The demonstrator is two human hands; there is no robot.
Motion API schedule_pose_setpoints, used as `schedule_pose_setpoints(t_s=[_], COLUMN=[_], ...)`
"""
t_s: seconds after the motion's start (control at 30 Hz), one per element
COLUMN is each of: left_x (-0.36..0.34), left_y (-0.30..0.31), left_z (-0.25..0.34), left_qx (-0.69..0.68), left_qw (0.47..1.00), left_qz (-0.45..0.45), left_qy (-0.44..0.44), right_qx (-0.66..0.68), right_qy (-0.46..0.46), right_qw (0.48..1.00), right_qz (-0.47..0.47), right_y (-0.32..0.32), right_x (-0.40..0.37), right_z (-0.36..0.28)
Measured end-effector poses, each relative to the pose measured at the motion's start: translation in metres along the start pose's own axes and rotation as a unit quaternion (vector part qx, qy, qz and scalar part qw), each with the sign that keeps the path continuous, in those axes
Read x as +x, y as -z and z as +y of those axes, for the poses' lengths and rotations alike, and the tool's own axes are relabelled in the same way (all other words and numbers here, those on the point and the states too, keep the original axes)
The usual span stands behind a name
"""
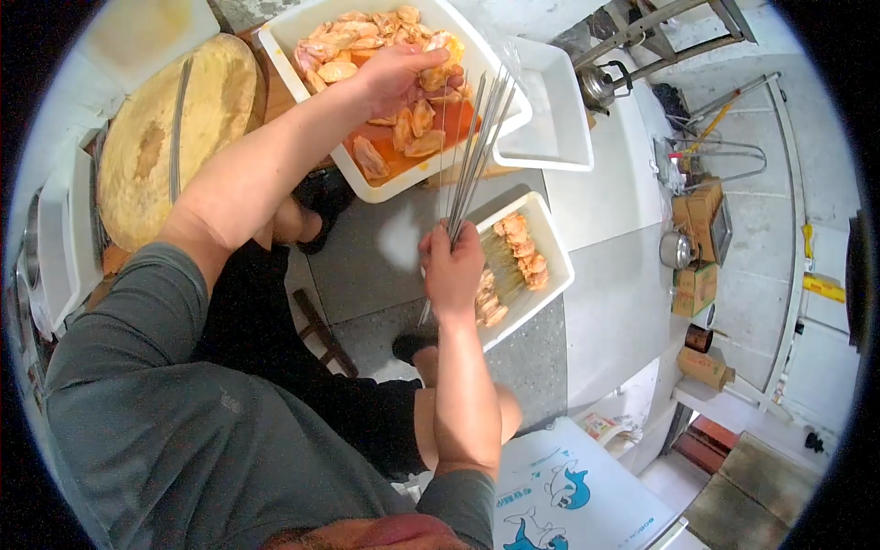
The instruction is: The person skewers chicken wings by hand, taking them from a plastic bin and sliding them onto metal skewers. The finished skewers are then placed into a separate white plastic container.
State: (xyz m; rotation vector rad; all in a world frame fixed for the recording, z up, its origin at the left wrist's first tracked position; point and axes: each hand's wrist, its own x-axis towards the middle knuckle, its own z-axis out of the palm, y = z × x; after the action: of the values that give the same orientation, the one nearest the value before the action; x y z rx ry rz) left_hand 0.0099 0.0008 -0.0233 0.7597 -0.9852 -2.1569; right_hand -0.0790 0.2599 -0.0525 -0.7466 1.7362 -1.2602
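Observation:
Over a white tub (374,190) of raw chicken wings (353,32) in reddish liquid, my left hand (403,78) is closed on a chicken wing (444,48). My right hand (453,270), lower and to the right, grips a bundle of long metal skewers (475,151) that fan upward toward the tub's right edge. One thin skewer reaches up to the wing at my left hand; whether it pierces the wing is unclear. Just right of my right hand, a smaller white tray (557,246) holds skewered wing pieces (521,252).
A round wooden board (170,137) with skewers (180,128) lies at the left. Another white tub (547,110) stands beside the wing tub. Kettles (676,249) and cardboard boxes (695,290) are at the right. A box with dolphin drawings (577,486) is at the bottom.

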Motion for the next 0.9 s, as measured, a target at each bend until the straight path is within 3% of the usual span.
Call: schedule_pose_setpoints(t_s=[0.27, 0.43, 0.63, 0.83, 0.9], left_x=[0.005, -0.001, -0.002, -0.004, -0.004], left_y=[-0.001, -0.005, -0.007, -0.008, -0.008], left_z=[-0.016, -0.013, -0.018, -0.023, -0.024], left_qx=[-0.016, 0.040, 0.098, 0.101, 0.092], left_qw=[0.999, 0.998, 0.995, 0.994, 0.994], left_qz=[-0.030, -0.031, -0.036, -0.042, -0.047], left_qy=[-0.021, -0.021, 0.000, 0.015, 0.023], right_qx=[0.011, -0.057, -0.020, -0.047, -0.035], right_qy=[-0.018, 0.008, -0.015, 0.079, 0.071], right_qw=[1.000, 0.997, 0.999, 0.994, 0.995], right_qz=[0.016, 0.047, 0.041, 0.057, 0.061], right_y=[-0.008, -0.013, -0.015, -0.020, -0.022], right_x=[0.004, 0.007, 0.019, 0.032, 0.036], right_z=[-0.009, -0.010, -0.016, -0.007, -0.006])
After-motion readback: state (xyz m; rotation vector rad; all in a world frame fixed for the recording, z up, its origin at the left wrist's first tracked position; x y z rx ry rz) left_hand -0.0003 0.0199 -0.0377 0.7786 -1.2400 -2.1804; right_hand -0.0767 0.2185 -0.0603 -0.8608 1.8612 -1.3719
